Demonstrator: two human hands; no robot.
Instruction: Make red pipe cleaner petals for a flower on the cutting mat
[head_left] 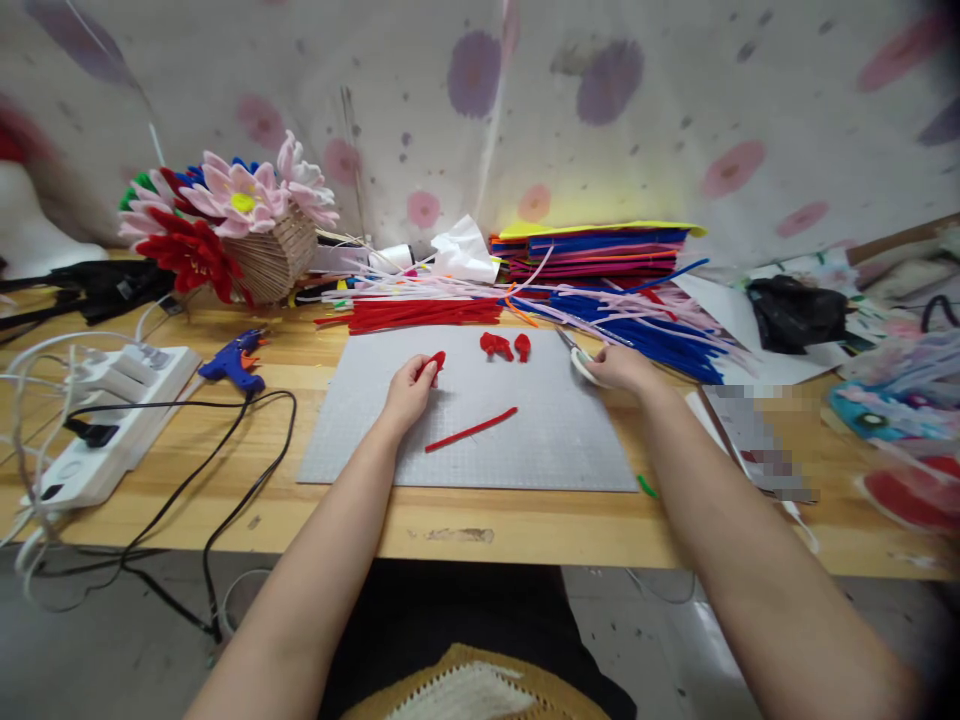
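My left hand [411, 388] pinches a small red fuzzy piece [437, 362] above the left part of the grey cutting mat [360, 430]. At the mat's upper right corner my right hand [621, 367] is closed on the white handles of a pair of scissors [581, 362], whose blades point up and to the left. Between the hands, near the back edge of the mat, lie a cluster of red shaped pieces [496, 347] and a single red piece [522, 347]. A straight red pipe cleaner [471, 430] rests slantwise on the mat's middle.
Red pipe cleaners [424, 314] and blue ones [660, 335] lie behind the mat. A blue glue gun [238, 362], black cables and a white power strip [112, 430] are at left, below a flower basket [274, 255]. A phone-like object [750, 440] lies at right.
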